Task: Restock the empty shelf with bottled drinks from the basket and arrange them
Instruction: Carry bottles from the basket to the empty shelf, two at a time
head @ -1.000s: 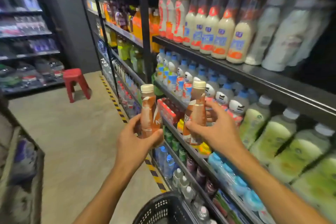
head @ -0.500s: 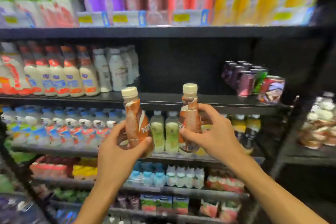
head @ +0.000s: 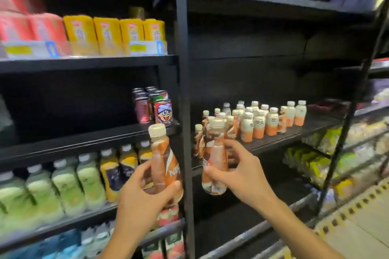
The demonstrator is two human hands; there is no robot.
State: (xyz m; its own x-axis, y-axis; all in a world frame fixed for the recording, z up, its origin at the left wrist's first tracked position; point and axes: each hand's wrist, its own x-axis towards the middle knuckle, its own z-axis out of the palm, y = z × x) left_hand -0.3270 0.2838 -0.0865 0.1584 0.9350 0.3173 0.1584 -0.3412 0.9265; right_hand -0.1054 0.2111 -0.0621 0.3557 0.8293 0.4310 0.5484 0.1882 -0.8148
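Since half a second ago the view has swung right to a dark shelf partly filled with what look like similar bottles, while the left hand and right hand each keep a closed grip round an upright brown bottle, one left of the black post, the other before that shelf.
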